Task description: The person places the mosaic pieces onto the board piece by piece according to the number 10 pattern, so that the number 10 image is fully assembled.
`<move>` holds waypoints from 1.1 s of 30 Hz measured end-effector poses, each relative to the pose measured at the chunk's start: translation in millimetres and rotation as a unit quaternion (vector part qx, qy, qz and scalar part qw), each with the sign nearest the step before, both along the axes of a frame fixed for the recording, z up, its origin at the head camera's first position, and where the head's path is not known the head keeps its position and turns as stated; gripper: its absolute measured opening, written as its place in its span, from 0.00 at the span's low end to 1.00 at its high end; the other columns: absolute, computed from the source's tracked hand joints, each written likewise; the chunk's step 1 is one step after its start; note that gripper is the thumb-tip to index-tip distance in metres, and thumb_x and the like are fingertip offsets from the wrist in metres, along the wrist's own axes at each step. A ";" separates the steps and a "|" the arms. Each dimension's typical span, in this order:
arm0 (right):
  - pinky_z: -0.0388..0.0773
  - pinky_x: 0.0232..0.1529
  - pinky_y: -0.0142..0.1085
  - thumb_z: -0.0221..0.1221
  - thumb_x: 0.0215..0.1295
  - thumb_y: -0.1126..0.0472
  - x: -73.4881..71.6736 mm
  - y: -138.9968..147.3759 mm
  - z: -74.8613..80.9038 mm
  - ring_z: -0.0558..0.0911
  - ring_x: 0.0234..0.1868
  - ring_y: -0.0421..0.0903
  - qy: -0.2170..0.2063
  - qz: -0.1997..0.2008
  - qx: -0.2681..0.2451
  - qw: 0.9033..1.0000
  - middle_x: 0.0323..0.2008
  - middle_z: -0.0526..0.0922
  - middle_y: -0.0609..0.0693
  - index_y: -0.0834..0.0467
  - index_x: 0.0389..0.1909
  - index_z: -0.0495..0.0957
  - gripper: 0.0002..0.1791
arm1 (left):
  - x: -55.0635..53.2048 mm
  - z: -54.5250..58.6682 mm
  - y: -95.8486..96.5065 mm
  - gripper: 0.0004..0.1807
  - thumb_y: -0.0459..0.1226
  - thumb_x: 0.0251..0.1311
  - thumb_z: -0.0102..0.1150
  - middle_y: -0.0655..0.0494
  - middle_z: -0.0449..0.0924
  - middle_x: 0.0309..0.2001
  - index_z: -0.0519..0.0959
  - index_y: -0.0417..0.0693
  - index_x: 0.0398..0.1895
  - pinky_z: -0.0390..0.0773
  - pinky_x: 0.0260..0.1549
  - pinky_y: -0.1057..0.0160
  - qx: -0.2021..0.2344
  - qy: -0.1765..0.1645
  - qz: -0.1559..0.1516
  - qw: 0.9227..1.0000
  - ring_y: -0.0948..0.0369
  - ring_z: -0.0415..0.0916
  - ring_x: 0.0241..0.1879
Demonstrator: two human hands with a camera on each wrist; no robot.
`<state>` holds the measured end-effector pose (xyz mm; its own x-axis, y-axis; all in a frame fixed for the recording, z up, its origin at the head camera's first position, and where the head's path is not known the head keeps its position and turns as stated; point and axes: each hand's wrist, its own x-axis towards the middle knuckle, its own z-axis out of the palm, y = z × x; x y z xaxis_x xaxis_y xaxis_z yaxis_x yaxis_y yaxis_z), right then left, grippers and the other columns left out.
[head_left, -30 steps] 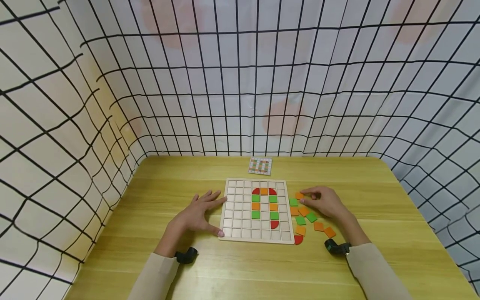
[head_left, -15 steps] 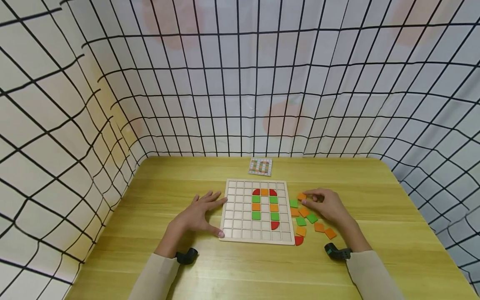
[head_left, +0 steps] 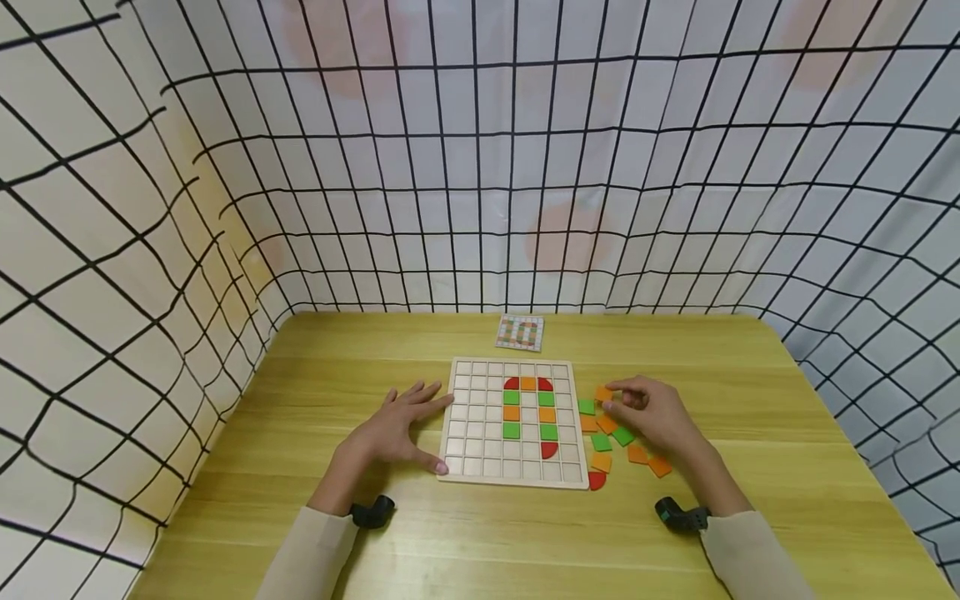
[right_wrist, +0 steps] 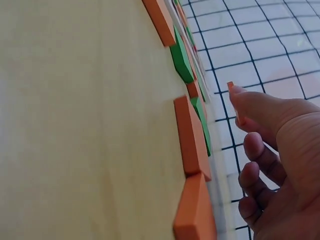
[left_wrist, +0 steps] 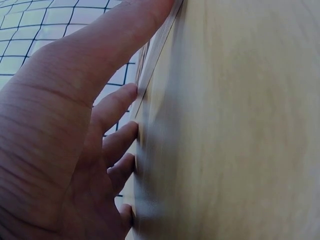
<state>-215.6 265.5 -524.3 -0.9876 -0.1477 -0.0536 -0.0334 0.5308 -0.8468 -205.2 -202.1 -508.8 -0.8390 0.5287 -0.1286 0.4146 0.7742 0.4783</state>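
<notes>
A wooden grid board (head_left: 477, 447) lies on the table with red, green and orange pieces set in its right half. My left hand (head_left: 390, 429) has its fingers spread; thumb and index fingertip touch the board's left edge. The other fingertips rest on the table, as the left wrist view shows. Right of the board, my right hand (head_left: 654, 410) pinches an orange square tile (head_left: 602, 393) between thumb and index finger. In the right wrist view this orange tile (right_wrist: 231, 92) is off the table, its other fingers loosely curled. My palm hides part of it.
Loose orange, green and red pieces lie right of the board, among them a green tile (head_left: 622, 436), an orange tile (head_left: 660, 466) and a red quarter-round piece (head_left: 597, 481). A small pattern card (head_left: 520, 332) lies behind the board. Grid-patterned cloth (head_left: 420, 167) surrounds the table.
My right hand has shifted slightly to the right with the orange tile in its pinch. The left hand and the pieces on the board stay as they were.
</notes>
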 end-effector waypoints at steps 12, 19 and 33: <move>0.70 0.37 0.32 0.71 0.64 0.50 8.7 -36.7 12.5 0.73 0.38 0.45 0.077 0.067 0.079 0.992 0.34 0.77 0.46 0.52 0.53 0.87 0.19 | 0.9 4.3 0.3 0.64 0.72 0.38 0.75 0.54 0.49 0.84 0.59 0.67 0.81 0.38 0.77 0.29 -0.001 0.018 -0.008 1.000 0.45 0.40 0.84; 0.68 0.33 0.31 0.73 0.63 0.54 15.1 -64.1 14.4 0.73 0.36 0.45 0.089 0.109 0.059 0.988 0.31 0.76 0.45 0.53 0.50 0.88 0.16 | 3.1 8.1 3.0 0.63 0.70 0.37 0.77 0.50 0.52 0.83 0.62 0.64 0.80 0.40 0.76 0.28 0.004 0.025 -0.008 1.000 0.43 0.43 0.83; 0.68 0.30 0.29 0.74 0.60 0.47 27.9 -95.2 3.4 0.72 0.29 0.37 0.113 0.186 0.090 0.972 0.27 0.77 0.38 0.44 0.46 0.89 0.15 | 2.3 5.3 2.6 0.64 0.71 0.36 0.77 0.51 0.52 0.83 0.63 0.64 0.80 0.41 0.76 0.28 0.003 0.026 0.000 1.000 0.43 0.44 0.83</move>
